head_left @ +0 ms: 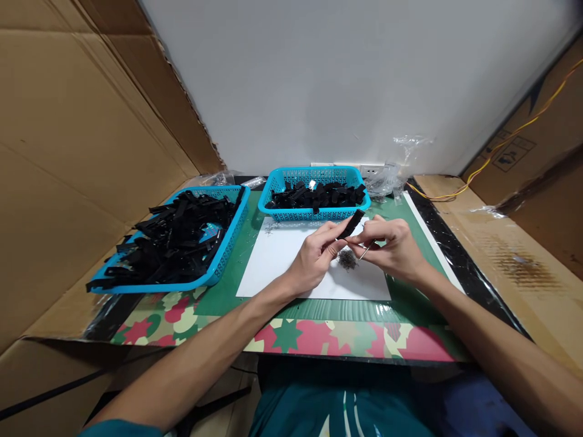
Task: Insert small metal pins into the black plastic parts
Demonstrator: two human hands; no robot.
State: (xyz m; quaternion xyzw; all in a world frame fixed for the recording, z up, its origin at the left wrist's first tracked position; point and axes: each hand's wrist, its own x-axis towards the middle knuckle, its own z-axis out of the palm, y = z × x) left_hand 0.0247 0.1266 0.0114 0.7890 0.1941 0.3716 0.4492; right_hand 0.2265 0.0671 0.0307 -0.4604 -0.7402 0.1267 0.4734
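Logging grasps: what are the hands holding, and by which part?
Left hand: black strip, by its near end. Right hand: thin metal tool; exact grip point unclear.

Black strip (353, 223), held aslant; slender metal tool (366, 250), tilted, near it; tiny dark pieces (348, 260), heaped loosely on a white sheet (277, 262)

Basket one (231, 244) left of paper sheet (282, 261), strips (175, 261) in it. Basket two (291, 214) behind sheet, plastic bag (387, 181) to its right. Small-parts pile (347, 261) on sheet.
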